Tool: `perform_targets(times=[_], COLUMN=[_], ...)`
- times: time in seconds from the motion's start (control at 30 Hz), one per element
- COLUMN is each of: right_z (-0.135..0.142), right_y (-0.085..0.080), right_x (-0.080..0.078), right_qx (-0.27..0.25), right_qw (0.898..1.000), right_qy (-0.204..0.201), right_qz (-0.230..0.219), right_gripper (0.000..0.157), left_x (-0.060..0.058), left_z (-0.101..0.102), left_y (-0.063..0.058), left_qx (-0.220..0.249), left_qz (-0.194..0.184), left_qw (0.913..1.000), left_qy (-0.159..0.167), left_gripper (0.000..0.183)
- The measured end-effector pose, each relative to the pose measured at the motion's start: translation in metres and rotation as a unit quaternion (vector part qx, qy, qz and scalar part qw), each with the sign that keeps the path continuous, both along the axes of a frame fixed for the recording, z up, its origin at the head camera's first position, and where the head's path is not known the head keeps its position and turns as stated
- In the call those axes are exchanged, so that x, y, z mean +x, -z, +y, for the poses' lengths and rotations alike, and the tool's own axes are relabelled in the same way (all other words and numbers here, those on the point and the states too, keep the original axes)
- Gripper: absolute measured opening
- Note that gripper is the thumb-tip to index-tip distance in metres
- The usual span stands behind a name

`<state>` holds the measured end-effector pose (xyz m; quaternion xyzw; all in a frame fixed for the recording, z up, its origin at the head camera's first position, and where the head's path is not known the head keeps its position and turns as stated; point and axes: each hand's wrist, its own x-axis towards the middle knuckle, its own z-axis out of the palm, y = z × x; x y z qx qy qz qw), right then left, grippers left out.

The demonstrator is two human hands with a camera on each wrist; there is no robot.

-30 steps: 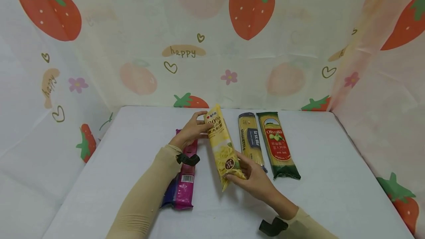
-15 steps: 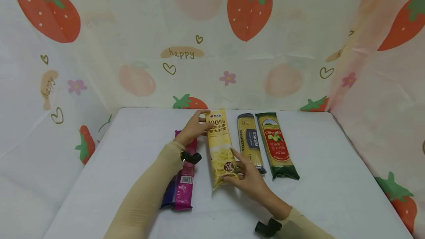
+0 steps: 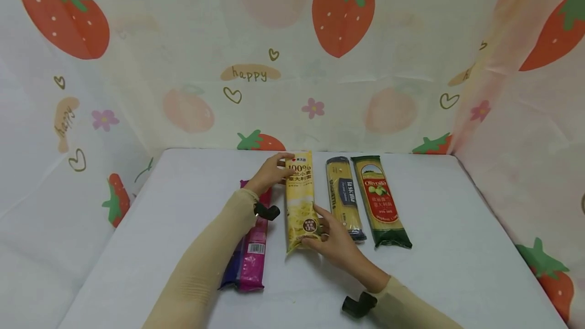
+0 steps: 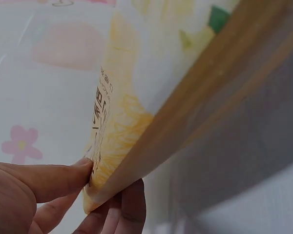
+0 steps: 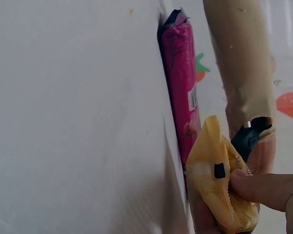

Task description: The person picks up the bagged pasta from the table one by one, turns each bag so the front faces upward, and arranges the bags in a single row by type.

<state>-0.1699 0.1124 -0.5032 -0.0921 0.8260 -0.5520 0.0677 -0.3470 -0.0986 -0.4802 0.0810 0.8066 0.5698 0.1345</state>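
A yellow pasta packet (image 3: 300, 192) is held between both hands over the white table, its printed front facing up. My left hand (image 3: 269, 174) pinches its far end; in the left wrist view the thumb (image 4: 63, 178) lies on the front and the fingers curl beneath. My right hand (image 3: 338, 240) grips the near end from the right side. The right wrist view shows the right thumb (image 5: 263, 187) pressed by the crimped end of the yellow packet (image 5: 210, 180). Left of it lies a magenta and dark blue packet (image 3: 253, 263), partly hidden behind the left forearm.
To the right, a spaghetti packet with a blue label (image 3: 347, 192) lies beside a green-ended pasta packet with a red label (image 3: 381, 199). The white table (image 3: 457, 268) is bounded by strawberry-printed cloth (image 3: 388, 39) at the back and sides.
The yellow packet has turned from a slant to nearly straight, its front rolling to face up. Its near end has swung left, along with my right hand. The other packets stay put.
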Motion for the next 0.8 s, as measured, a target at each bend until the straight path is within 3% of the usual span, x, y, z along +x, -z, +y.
perform_targets(times=[0.33,0.8], right_z=[-0.001,0.002], right_y=[0.008,0.009], right_x=[-0.012,-0.014], right_qx=[0.026,0.054], right_qw=[0.999,0.998], right_qy=[0.007,0.011], right_qz=[-0.018,-0.021], right_gripper=[0.091,0.091], left_x=[-0.009,-0.011], left_z=[0.007,0.012], left_y=[0.007,0.011], left_qx=[-0.022,-0.032], left_qz=[-0.017,-0.016], left_qw=[0.9996,0.9993], left_qy=[-0.005,0.009], left_gripper=[0.060,0.059])
